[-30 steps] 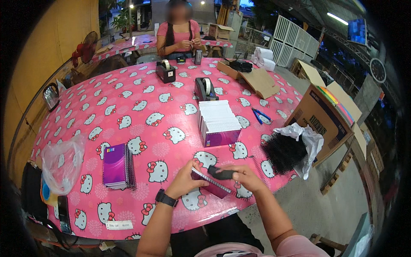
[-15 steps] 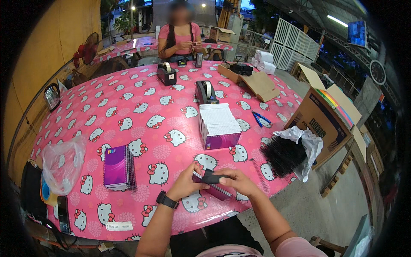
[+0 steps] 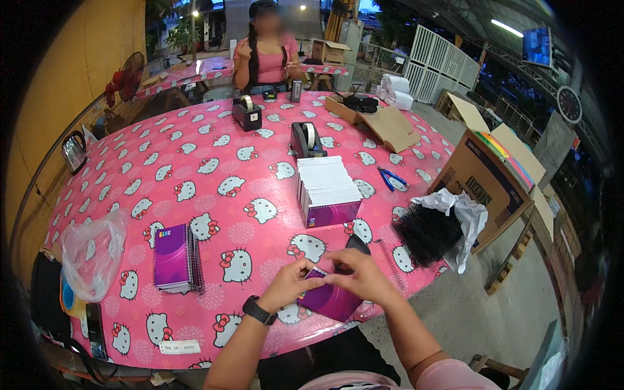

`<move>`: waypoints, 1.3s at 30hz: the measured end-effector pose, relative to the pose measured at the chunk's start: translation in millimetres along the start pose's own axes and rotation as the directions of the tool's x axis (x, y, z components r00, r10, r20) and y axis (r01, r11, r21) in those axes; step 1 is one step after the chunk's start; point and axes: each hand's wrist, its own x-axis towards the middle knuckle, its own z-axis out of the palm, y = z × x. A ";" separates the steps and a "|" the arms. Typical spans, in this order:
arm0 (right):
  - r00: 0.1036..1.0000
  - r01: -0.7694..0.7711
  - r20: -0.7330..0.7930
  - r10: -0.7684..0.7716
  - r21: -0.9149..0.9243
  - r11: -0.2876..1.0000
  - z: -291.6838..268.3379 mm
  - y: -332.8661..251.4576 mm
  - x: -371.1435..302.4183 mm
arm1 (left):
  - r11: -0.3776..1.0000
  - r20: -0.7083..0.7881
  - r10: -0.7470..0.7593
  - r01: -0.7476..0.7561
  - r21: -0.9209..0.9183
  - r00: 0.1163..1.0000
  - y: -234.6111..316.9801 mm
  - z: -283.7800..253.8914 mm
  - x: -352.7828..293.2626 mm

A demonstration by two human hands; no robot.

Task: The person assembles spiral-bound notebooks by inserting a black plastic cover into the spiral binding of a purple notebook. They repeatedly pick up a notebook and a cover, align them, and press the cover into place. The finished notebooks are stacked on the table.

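A purple-covered notebook [image 3: 330, 304] lies tilted at the table's near edge. My left hand [image 3: 289, 284] grips its upper left corner, fingers closed. With thumb and fingers pinched together, my right hand [image 3: 359, 276] holds its top edge; the exact fingertip contact is partly hidden. Just behind the right fingers is a black object [image 3: 357, 245], mostly covered, so I cannot tell whether it is held or resting. Beyond my hands stands a thick stack of purple notebooks [image 3: 333, 214] with white page edges. To the left lies a pile of spiral-bound purple notebooks [image 3: 173, 257].
Black spiral coils [image 3: 422, 237] lie in crumpled white paper [image 3: 469, 218] at right, near blue-handled pliers [image 3: 393, 179] and a large carton [image 3: 478, 188]. Tape dispensers [image 3: 307, 140] stand farther back. A plastic bag [image 3: 94, 253] and phone [image 3: 95, 331] are at left. Another person [image 3: 270, 62] is opposite.
The black object has gone from the notebook's edge to behind my right hand. The notebook has turned, showing its purple cover, and both hands now pinch its top. The person opposite has raised a hand.
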 end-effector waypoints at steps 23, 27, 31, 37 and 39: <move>0.968 -0.137 -0.194 0.160 0.126 0.983 41.2 6.3 1.7 | 0.993 -0.286 0.118 -0.121 0.005 0.951 4.2 1.2 4.7; 0.957 -0.073 -0.270 0.108 0.134 0.988 44.7 12.2 -0.3 | 0.989 -0.276 0.139 -0.146 -0.007 0.951 5.4 4.7 6.1; 0.954 -0.087 -0.263 0.143 0.214 0.973 44.5 11.1 1.7 | 0.985 -0.273 0.165 -0.172 -0.003 0.948 5.6 3.9 4.9; 0.945 -0.124 -0.281 0.167 0.163 0.979 46.9 3.9 1.2 | 0.977 -0.281 0.208 -0.186 0.102 0.937 6.7 8.9 4.8; 0.949 -0.101 -0.289 0.127 0.102 0.990 45.9 2.8 4.3 | 0.968 -0.284 0.247 -0.223 0.115 0.927 3.7 8.6 4.2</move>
